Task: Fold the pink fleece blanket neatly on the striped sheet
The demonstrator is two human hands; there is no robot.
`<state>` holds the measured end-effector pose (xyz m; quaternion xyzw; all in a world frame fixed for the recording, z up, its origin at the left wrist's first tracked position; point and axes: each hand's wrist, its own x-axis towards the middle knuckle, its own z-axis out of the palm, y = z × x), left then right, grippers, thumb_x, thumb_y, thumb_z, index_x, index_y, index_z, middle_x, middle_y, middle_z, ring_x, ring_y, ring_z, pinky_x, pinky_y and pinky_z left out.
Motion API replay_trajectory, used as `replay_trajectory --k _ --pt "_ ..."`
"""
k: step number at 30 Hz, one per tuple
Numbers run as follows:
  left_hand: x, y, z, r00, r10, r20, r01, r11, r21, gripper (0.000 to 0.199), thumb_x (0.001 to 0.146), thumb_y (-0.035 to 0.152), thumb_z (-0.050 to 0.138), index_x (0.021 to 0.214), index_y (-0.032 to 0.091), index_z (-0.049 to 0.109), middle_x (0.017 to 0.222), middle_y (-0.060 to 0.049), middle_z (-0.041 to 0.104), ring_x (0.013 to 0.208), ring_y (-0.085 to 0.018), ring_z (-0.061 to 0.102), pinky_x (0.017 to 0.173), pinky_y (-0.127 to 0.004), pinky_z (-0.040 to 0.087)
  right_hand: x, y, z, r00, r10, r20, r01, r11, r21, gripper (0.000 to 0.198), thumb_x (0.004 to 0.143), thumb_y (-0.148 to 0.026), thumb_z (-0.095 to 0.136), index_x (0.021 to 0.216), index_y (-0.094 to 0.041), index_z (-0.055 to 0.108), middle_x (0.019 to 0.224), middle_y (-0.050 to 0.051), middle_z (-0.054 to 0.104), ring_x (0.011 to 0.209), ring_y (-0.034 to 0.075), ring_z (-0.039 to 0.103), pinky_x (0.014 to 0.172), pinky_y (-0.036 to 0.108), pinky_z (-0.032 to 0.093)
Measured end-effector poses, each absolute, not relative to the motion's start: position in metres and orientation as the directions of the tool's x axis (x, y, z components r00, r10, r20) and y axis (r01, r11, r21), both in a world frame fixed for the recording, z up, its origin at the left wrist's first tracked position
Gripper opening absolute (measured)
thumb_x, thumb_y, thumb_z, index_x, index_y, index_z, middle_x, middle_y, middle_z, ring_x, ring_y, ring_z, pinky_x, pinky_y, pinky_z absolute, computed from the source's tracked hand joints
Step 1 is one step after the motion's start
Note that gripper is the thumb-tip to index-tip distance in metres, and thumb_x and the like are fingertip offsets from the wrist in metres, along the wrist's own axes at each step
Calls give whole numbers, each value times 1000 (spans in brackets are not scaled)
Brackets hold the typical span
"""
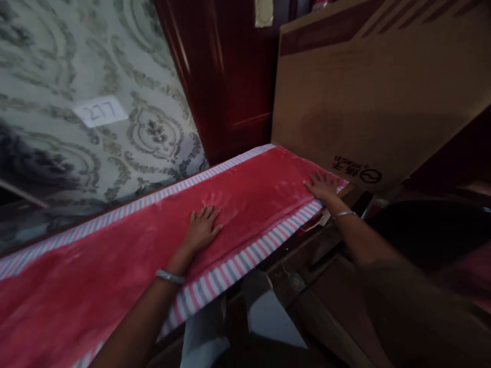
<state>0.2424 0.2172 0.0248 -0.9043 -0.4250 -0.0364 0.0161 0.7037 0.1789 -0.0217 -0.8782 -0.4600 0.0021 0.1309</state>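
Note:
A long red plush cloth [245,184] lies on top of a pink, grey and white striped cloth [230,268], which shows as a border along both long sides. My left hand [201,230] rests flat on the middle of the red cloth, fingers spread, with a silver bangle at the wrist. Near the cloth's far right end my right hand [322,186] presses palm down, its fingers apart. Both hands touch the red fabric and hold nothing. Some faint pressed marks show in the pile beyond my left hand.
A large cardboard box [356,97] leans at the back right. Patterned wallpaper with a paper marked 277 [102,111] covers the left side. A dark red glossy panel [230,76] stands between them. Below the cloth's near edge is a wooden drawer [322,306].

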Motion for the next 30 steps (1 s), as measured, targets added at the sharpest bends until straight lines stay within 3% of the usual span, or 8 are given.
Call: replay_trajectory --k 6,10,13,15,17,20,27,30 --pt "128 144 19 484 874 41 875 -485 6 55 97 39 43 150 22 43 159 -14 34 148 -33 31 116 -58 28 700 168 -10 563 825 47 796 -526 -300 59 100 -45 36 151 -15 42 161 19 28 148 40 18 114 66 11" --pt "66 93 15 364 928 77 931 -363 -32 53 98 40 37 146 20 49 158 -15 36 147 -34 32 114 -60 29 664 164 -4 542 820 184 811 -453 -370 52 100 -36 35 141 -8 53 149 28 43 141 44 32 110 67 22" --pt "35 67 11 307 941 140 952 -306 -33 54 96 42 40 141 16 54 152 -18 45 142 -35 39 114 -58 33 595 154 -5 306 880 362 905 -151 -398 47 98 -33 39 134 -7 58 144 26 50 139 37 40 111 57 33" --pt "21 55 9 303 936 181 952 -306 -12 53 94 42 44 137 13 57 147 -19 52 139 -34 45 114 -53 36 535 141 -10 13 914 406 899 167 -405 45 96 -33 45 133 -14 60 144 18 53 138 31 43 111 52 37" --pt "12 48 6 297 929 220 951 -308 14 49 94 40 44 133 14 61 142 -17 57 135 -32 49 113 -50 38 478 124 -17 -284 862 420 791 458 -405 44 94 -35 50 135 -22 60 148 12 51 138 29 45 112 51 38" --pt "7 44 5 271 927 260 954 -295 55 43 97 36 40 126 17 65 134 -14 63 128 -29 55 111 -47 40 416 103 -28 -527 740 418 640 669 -378 45 92 -32 54 137 -24 59 149 10 51 137 27 46 113 51 37" --pt "25 47 4 303 900 312 942 -333 46 38 94 27 47 127 17 62 137 -15 59 126 -30 54 106 -46 43 388 102 -34 -555 731 397 692 670 -267 47 95 -13 40 136 -25 60 139 9 60 129 25 54 111 50 41" --pt "45 42 -4 348 852 390 923 -385 18 30 96 28 45 115 16 66 125 -16 64 114 -28 59 96 -43 47 389 104 -29 -559 734 385 697 667 -261 53 89 -5 39 135 -22 61 135 11 63 124 25 57 109 48 43"
